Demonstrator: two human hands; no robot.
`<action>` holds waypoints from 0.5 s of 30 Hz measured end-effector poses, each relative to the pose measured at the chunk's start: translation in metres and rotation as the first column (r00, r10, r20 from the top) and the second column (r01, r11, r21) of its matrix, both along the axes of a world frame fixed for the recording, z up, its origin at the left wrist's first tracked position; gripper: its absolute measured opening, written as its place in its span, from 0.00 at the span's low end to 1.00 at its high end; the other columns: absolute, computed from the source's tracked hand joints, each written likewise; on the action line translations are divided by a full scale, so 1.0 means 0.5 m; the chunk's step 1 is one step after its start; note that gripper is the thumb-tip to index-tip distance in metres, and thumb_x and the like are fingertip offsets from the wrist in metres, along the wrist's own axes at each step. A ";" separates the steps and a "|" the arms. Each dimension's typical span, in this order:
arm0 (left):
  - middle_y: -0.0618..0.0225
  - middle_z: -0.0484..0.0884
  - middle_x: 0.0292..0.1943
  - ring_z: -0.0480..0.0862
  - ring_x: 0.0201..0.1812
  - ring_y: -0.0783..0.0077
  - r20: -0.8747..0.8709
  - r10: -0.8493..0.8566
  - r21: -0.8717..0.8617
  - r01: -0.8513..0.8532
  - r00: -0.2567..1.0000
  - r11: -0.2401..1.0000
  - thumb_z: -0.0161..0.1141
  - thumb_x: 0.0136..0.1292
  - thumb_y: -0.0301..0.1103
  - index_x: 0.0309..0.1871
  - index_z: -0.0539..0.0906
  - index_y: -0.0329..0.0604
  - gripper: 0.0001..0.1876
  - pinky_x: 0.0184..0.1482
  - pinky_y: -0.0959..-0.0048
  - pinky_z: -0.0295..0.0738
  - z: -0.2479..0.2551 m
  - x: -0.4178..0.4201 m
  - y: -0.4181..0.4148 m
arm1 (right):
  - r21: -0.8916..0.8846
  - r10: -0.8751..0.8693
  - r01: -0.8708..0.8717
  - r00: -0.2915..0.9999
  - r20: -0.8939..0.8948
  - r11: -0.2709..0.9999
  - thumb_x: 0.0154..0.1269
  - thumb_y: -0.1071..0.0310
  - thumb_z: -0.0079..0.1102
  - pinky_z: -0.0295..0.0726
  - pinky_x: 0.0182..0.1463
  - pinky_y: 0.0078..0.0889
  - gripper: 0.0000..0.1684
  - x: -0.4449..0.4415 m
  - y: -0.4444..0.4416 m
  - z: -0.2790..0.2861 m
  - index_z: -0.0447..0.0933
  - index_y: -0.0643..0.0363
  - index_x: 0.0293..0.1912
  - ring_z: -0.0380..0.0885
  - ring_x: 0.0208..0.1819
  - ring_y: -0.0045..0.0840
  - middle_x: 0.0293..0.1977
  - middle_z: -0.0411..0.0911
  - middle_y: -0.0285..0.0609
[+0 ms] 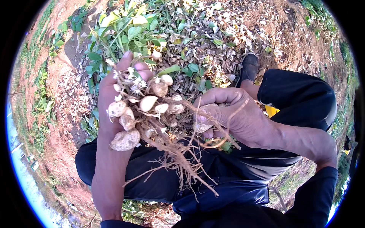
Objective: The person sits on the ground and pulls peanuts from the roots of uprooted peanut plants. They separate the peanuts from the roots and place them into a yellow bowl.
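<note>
My left hand (114, 79) grips the stems of an uprooted peanut plant, with its leafy tops (128, 34) pointing away from me. Pale, soil-dusted peanut pods (125, 140) hang in a cluster beside that wrist. Among them are smaller white pods (148, 103) and tiny star-shaped white bits (137, 85). Bare brown roots (182, 159) spread toward my lap. On the right of the cluster, my right hand (242, 116) pinches a peanut pod (206, 114) between thumb and fingers. Whether this pod is still joined to the plant is hidden by roots and fingers.
Dry fallen leaves (222, 37) cover the reddish soil ahead, mixed with green ones. My bent leg in dark trousers (296, 97) and a dark shoe (248, 68) are at the right. Something yellow (271, 110) shows beneath that leg. Rows of green plants (41, 99) run along the left.
</note>
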State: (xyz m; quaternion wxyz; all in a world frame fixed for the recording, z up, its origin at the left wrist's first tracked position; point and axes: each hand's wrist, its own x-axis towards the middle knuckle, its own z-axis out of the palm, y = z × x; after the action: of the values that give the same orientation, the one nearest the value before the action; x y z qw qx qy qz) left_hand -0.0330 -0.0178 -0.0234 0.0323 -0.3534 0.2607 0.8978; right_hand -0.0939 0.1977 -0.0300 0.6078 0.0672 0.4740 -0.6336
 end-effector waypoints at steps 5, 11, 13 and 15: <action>0.75 0.75 0.23 0.81 0.27 0.73 -0.014 -0.052 -0.103 0.050 0.999 0.993 0.48 0.75 0.43 0.34 0.73 0.45 0.14 0.25 0.72 0.80 -0.008 0.014 -0.030 | 0.041 0.100 -0.099 0.995 -0.027 0.994 0.65 0.62 0.66 0.72 0.23 0.13 0.19 -0.022 0.011 0.012 0.79 0.66 0.49 0.79 0.27 0.14 0.32 0.83 0.40; 0.74 0.76 0.24 0.81 0.28 0.71 -0.052 -0.027 0.185 0.037 0.998 0.982 0.45 0.76 0.46 0.35 0.74 0.46 0.16 0.25 0.72 0.81 -0.004 0.013 -0.010 | -0.043 0.075 -0.078 0.995 -0.058 0.996 0.63 0.66 0.67 0.74 0.26 0.13 0.22 -0.026 -0.012 0.026 0.78 0.68 0.53 0.79 0.28 0.14 0.32 0.84 0.41; 0.74 0.76 0.23 0.81 0.27 0.72 -0.029 0.002 0.149 0.003 1.000 0.989 0.46 0.75 0.45 0.34 0.74 0.46 0.16 0.25 0.71 0.81 -0.004 -0.001 0.019 | -0.025 0.070 -0.075 0.987 -0.142 0.997 0.62 0.67 0.68 0.75 0.27 0.14 0.22 -0.028 -0.014 0.037 0.78 0.70 0.53 0.79 0.27 0.14 0.31 0.84 0.40; 0.74 0.77 0.22 0.80 0.25 0.72 -0.003 -0.023 0.039 0.023 1.000 0.999 0.48 0.74 0.46 0.33 0.74 0.46 0.16 0.25 0.72 0.80 -0.002 -0.011 0.031 | -0.072 0.075 -0.089 0.982 -0.174 0.993 0.61 0.67 0.69 0.76 0.28 0.13 0.22 -0.029 -0.009 0.033 0.79 0.65 0.54 0.77 0.27 0.11 0.30 0.83 0.37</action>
State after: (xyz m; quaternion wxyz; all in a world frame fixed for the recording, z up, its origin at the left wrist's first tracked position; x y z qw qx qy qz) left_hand -0.0384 -0.0023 -0.0246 0.0491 -0.3485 0.2475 0.9027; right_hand -0.1084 0.1932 -0.0133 0.5926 -0.0313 0.5013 -0.6298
